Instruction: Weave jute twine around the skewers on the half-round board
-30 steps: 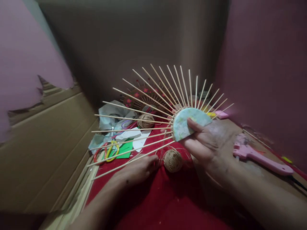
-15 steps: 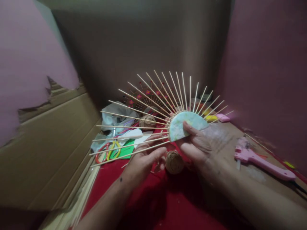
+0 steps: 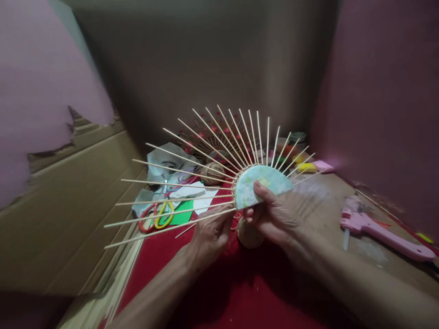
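My right hand (image 3: 274,212) grips a half-round piece covered in pale blue floral fabric (image 3: 264,180), thumb on its face and fingers beneath. Thin wooden sticks (image 3: 168,185) fan out from its curved edge, where tan twine (image 3: 236,179) runs woven between them. At the lowest sticks, my left hand (image 3: 214,230) is closed, with fingers curled and partly hidden; what they pinch cannot be made out. Just below the fan, between my hands, a ball of twine (image 3: 250,235) rests on the red cloth (image 3: 236,292).
Scissors with red and yellow handles (image 3: 164,214) lie left by green paper (image 3: 181,212). Behind is another twine ball (image 3: 212,172) and a flower-decorated fan (image 3: 206,135). A pink glue gun (image 3: 380,228) lies right on cardboard. A cardboard wall (image 3: 78,205) stands left.
The fan has shifted slightly left and down with my right hand. My left hand has turned and its fingers, more spread before, are now curled at the lowest sticks.
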